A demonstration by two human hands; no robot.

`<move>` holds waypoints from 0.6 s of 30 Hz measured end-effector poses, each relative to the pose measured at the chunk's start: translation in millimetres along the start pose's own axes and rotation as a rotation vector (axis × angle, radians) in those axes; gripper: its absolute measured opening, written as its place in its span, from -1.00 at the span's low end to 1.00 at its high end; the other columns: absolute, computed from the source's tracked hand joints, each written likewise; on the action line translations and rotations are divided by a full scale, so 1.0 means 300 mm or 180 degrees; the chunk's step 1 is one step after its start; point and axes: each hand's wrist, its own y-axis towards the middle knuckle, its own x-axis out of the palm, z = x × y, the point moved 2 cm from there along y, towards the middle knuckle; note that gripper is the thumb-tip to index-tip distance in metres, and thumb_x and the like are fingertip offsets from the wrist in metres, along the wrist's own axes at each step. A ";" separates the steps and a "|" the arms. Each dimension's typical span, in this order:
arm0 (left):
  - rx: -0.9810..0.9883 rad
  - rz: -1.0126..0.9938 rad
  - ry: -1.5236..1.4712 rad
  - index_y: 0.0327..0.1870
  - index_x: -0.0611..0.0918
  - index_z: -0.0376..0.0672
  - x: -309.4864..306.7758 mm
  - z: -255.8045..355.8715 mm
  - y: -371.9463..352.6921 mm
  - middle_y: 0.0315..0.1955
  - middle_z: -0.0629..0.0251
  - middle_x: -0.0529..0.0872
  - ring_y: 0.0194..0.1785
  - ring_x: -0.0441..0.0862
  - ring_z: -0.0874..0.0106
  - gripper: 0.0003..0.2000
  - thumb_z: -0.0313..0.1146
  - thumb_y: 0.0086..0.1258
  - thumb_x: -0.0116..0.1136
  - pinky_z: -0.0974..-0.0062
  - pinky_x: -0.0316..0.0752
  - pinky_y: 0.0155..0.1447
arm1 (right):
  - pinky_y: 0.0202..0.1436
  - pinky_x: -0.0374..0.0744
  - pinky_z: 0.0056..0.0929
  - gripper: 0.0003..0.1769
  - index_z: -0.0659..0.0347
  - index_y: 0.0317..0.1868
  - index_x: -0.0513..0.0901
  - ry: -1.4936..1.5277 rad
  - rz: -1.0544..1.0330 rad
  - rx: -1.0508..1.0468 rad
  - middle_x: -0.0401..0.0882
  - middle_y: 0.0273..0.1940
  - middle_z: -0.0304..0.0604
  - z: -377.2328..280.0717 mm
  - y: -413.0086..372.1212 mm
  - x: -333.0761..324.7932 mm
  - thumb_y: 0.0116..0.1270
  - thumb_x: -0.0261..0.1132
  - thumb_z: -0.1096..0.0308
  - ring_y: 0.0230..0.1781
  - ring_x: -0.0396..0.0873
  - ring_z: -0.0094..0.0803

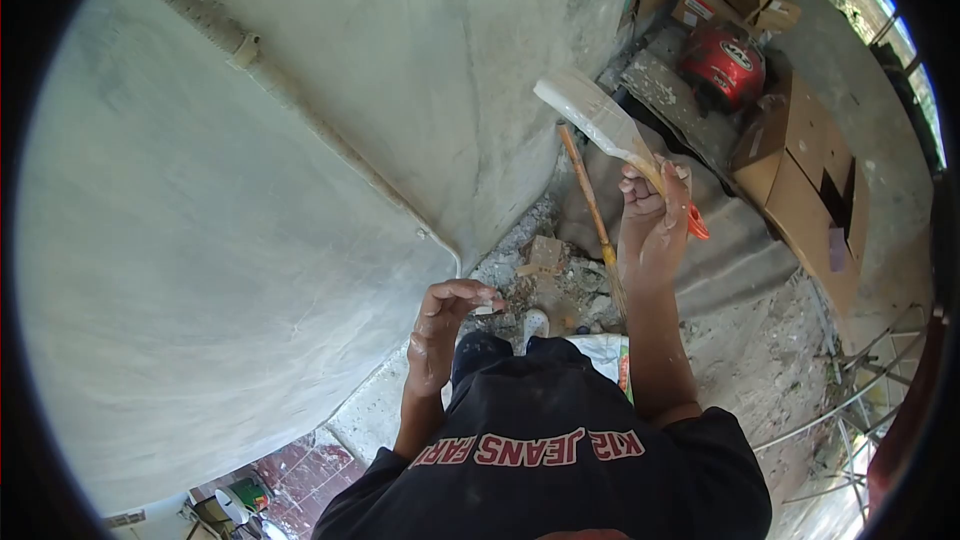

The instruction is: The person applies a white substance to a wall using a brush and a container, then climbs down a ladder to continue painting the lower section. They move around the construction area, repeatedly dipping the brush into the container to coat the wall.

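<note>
My right hand [652, 205] is raised and closed around the handle of a broad, flat putty knife [585, 120]. Its white-coated blade points up and left toward the wall and looks partly blurred. The handle is wood-coloured, and an orange piece [698, 224] shows beside my palm. Lower and nearer the wall, my left hand [440, 330] is smeared with white, its fingers curled over. A small whitish bit shows at its fingertips; what it is, I cannot make out. Both hands are apart from the grey wall [280, 200].
A pipe [330, 125] runs down the wall. A wooden-handled broom [590, 185] leans near the corner, above rubble [560, 285]. On the right are a red helmet [722, 68], a cardboard box [800, 170] and a metal frame [865, 400]. Green containers [250, 493] stand lower left.
</note>
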 end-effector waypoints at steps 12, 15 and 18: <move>0.0056 -0.0170 0.0482 -0.12 0.47 -0.30 -0.116 0.099 -0.076 -0.27 0.06 0.54 -0.19 0.54 0.25 -0.19 0.43 0.31 -0.49 0.26 0.36 0.03 | -0.19 0.34 -0.48 -0.84 0.16 -0.26 0.36 -0.0154 -0.0070 -0.0979 0.63 -0.39 -0.10 0.129 0.342 0.381 0.38 0.16 0.31 -0.33 0.57 -0.42; -0.0104 -0.0018 0.0401 -0.14 0.47 -0.30 -0.140 0.113 -0.125 -0.29 0.07 0.56 -0.21 0.55 0.27 -0.19 0.43 0.32 -0.49 0.26 0.36 0.02 | -0.23 0.34 -0.51 -0.82 0.19 -0.27 0.37 -0.0781 0.0019 -0.1298 0.62 -0.43 -0.11 0.175 0.346 0.405 0.39 0.17 0.31 -0.34 0.56 -0.48; -0.0080 -0.0041 0.0425 -0.14 0.46 -0.30 -0.194 0.114 -0.158 -0.35 0.10 0.57 -0.24 0.56 0.28 -0.20 0.42 0.33 -0.50 0.28 0.37 0.00 | -0.25 0.32 -0.57 -0.80 0.22 -0.28 0.37 -0.0761 0.0166 -0.1053 0.62 -0.42 -0.11 0.303 0.324 0.330 0.39 0.19 0.31 -0.38 0.54 -0.54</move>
